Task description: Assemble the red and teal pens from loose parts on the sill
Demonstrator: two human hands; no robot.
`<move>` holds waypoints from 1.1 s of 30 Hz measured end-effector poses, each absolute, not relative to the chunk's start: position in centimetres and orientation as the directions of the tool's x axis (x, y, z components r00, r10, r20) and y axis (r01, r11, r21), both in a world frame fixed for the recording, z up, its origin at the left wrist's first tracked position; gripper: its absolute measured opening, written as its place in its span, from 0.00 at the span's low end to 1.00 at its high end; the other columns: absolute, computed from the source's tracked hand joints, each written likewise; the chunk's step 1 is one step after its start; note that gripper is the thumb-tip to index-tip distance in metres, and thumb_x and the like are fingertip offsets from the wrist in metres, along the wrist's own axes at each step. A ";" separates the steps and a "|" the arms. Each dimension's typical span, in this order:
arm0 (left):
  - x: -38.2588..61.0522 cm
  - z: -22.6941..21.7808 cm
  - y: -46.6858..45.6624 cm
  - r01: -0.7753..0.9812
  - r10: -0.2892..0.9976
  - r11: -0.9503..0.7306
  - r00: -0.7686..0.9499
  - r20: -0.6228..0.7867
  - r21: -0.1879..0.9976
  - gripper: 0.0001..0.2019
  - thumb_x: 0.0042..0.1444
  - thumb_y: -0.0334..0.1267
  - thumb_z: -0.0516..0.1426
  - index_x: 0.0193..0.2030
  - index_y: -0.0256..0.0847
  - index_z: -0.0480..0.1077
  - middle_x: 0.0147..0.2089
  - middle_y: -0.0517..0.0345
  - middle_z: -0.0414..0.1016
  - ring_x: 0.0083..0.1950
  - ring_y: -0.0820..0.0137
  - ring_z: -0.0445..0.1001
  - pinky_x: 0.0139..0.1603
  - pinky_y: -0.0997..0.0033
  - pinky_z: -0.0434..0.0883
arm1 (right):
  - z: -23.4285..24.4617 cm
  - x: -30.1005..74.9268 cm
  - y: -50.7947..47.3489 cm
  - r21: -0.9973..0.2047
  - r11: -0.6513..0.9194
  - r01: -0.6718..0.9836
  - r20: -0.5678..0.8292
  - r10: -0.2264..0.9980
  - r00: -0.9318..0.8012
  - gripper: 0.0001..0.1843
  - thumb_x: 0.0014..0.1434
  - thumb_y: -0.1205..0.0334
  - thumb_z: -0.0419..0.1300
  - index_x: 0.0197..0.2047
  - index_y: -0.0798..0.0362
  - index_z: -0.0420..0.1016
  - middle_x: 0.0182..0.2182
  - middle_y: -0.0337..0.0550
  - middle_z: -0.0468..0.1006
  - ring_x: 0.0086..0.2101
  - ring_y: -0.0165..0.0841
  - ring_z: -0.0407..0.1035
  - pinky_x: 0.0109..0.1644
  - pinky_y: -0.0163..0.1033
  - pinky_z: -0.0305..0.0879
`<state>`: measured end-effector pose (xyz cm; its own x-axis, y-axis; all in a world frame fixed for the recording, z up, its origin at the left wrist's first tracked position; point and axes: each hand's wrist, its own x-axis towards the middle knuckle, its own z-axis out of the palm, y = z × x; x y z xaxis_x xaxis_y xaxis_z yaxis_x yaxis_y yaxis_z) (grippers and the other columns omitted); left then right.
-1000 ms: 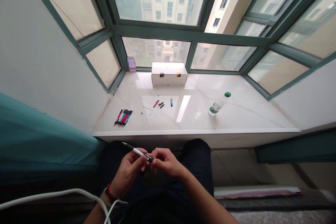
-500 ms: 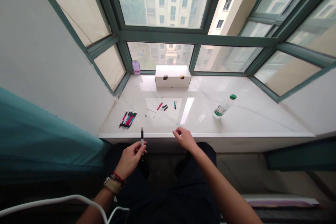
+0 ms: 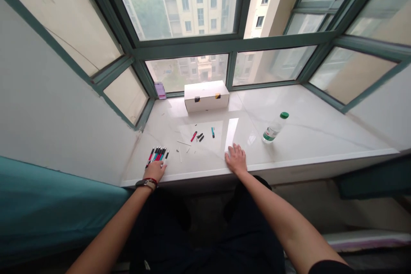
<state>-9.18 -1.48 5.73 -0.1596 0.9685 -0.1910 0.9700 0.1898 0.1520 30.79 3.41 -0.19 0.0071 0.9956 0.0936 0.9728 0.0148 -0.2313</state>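
Note:
My left hand is down at the left front of the white sill, its fingers closed on a white-and-black pen. That pen lies at the right end of a row of several pens in red, teal and black, partly hidden by the hand. My right hand rests palm down on the sill near the front edge, fingers spread, holding nothing. Beyond the hands lie a red pen barrel, small black pen parts, a teal barrel and a thin refill.
A clear bottle with a green cap stands on the right of the sill. At the window are a white box and a small purple item. A teal curtain hangs at the left.
My left hand has carried the white-and-black pen from over my lap to the end of the pen row. My right hand has moved forward and flattened onto the sill. The view has tilted.

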 end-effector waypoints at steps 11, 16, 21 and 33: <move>-9.1 5.3 0.4 0.961 0.939 0.271 -0.275 -0.207 -0.045 0.18 0.62 0.48 0.48 0.46 0.42 0.74 0.43 0.41 0.80 0.42 0.52 0.79 0.38 0.57 0.71 | 0.6 30.6 3.4 -0.258 -0.001 0.966 0.103 0.994 0.028 0.25 0.65 0.56 0.49 0.63 0.55 0.66 0.68 0.53 0.57 0.67 0.45 0.45 0.67 0.51 0.37; -9.9 5.6 0.6 0.963 0.940 0.263 -0.271 -0.210 -0.062 0.20 0.63 0.48 0.45 0.49 0.40 0.72 0.44 0.39 0.79 0.42 0.51 0.79 0.39 0.57 0.72 | 0.9 30.5 3.3 -0.259 -0.002 0.966 0.098 0.995 0.028 0.25 0.65 0.57 0.50 0.62 0.55 0.66 0.68 0.53 0.57 0.67 0.45 0.45 0.67 0.50 0.38; -10.2 6.3 0.9 0.966 0.943 0.256 -0.260 -0.210 -0.044 0.19 0.62 0.48 0.47 0.48 0.40 0.72 0.43 0.41 0.79 0.42 0.53 0.79 0.38 0.59 0.71 | 0.8 30.6 3.2 -0.257 0.002 0.966 0.116 0.993 0.029 0.25 0.64 0.57 0.50 0.62 0.55 0.66 0.67 0.53 0.58 0.67 0.44 0.46 0.67 0.50 0.39; 0.1 9.2 -2.1 0.924 0.973 -0.052 0.133 -0.190 0.378 0.12 0.61 0.46 0.52 0.41 0.46 0.74 0.34 0.54 0.80 0.37 0.65 0.77 0.35 0.71 0.65 | 0.8 30.3 3.1 -0.236 -0.011 0.972 0.131 0.990 0.043 0.25 0.64 0.58 0.50 0.61 0.54 0.67 0.67 0.52 0.59 0.66 0.44 0.49 0.67 0.48 0.41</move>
<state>0.06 -2.13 9.25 0.1327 0.9728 -0.1901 0.9244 -0.0523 0.3777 30.31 3.12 0.82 0.0427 0.9905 0.1310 0.9716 -0.0106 -0.2364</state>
